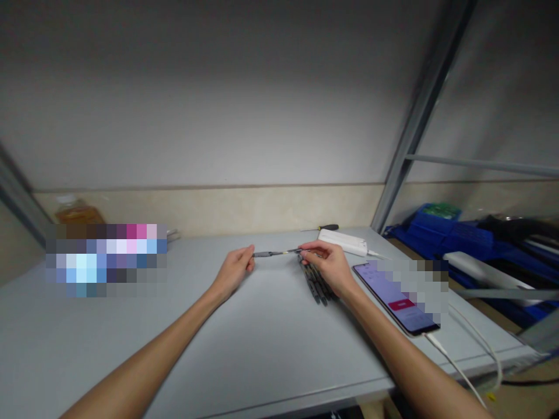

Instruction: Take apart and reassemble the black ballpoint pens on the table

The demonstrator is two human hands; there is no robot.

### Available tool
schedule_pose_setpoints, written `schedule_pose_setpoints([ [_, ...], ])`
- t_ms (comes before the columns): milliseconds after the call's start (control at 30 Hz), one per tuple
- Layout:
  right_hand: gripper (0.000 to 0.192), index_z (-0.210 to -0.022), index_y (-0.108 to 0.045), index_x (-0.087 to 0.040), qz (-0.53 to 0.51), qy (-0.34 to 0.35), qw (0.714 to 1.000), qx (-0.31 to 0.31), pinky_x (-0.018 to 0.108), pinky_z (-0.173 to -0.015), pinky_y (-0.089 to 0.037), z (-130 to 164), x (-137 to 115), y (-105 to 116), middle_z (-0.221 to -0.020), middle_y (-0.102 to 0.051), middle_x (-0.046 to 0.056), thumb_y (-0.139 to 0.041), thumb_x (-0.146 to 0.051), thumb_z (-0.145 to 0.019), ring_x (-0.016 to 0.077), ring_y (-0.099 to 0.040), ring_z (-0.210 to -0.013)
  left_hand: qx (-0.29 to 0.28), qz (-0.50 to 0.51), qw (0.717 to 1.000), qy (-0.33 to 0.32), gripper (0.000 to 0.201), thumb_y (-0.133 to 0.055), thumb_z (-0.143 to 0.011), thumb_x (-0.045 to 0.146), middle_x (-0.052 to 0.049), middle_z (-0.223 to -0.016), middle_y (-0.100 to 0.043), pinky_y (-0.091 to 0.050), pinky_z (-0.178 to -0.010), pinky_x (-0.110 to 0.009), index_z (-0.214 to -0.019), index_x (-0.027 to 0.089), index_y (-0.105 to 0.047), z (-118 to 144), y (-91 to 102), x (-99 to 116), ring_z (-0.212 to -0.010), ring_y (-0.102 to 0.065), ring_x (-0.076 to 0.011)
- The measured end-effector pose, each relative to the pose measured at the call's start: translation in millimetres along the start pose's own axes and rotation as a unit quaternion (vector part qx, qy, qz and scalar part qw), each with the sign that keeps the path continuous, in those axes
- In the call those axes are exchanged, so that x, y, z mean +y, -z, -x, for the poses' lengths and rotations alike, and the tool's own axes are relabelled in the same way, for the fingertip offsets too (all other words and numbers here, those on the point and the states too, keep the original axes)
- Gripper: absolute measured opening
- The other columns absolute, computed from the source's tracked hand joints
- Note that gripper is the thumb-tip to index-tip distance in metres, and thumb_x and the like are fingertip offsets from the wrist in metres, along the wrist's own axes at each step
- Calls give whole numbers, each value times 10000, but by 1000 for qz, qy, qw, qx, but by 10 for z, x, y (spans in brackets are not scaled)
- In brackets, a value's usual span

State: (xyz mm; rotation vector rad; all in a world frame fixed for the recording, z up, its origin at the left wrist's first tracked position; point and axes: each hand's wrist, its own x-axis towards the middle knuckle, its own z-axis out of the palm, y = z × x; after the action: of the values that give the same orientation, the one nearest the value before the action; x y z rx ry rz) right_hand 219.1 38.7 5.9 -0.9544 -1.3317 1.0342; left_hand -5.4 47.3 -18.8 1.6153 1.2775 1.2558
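"What are the fingers doing?"

"The left hand (236, 269) is pinching one end of a slim grey rod (264, 254), and the right hand (328, 265) is gripping the other. The rod is lying nearly level between both sets of fingers, over the surface (244, 349)."

"Which step is that?"

"I'm judging it a two-handed handling step. The next move is probably calling for a light grip, with both ends in line."

"What are you struggling to see?"

"The fingers are covering both rod ends, so I'm not telling whether it is one piece or two meeting. Below the right fingers, a bundle of dark grey pointed pieces (315, 282) is partly hiding behind that hand; touching or apart, I cannot say. Right of them, a pixelated patch is masking part of a smartphone (388, 297)."
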Motion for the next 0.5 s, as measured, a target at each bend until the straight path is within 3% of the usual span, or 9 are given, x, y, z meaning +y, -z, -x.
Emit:
schedule_pose_setpoints([
  [300, 299, -801, -655, -133, 0, -20, 1000, 4, 232, -510, -437, -17, 23, 20, -589, -611, 8, -704, -362, -616, 107, -529, -503, -10, 47, 998, -32, 258, -626, -705, 409, -12, -656, -629, -371, -580, -220, -707, 154, -588, 2, 5, -27, -582, -514, -111],
  [500, 396, -547, -541, -150, 58, -64, 996, -27, 194, -384, -297, 0, 66, 27, -454, -512, -20, -607, -510, -699, 62, -396, -374, -8, 93, 995, -28, 237, -711, -634, 342, -16, -676, -644, -398, -606, -224, -732, 154, -605, 17, 8, -13, -639, -571, -124],
])
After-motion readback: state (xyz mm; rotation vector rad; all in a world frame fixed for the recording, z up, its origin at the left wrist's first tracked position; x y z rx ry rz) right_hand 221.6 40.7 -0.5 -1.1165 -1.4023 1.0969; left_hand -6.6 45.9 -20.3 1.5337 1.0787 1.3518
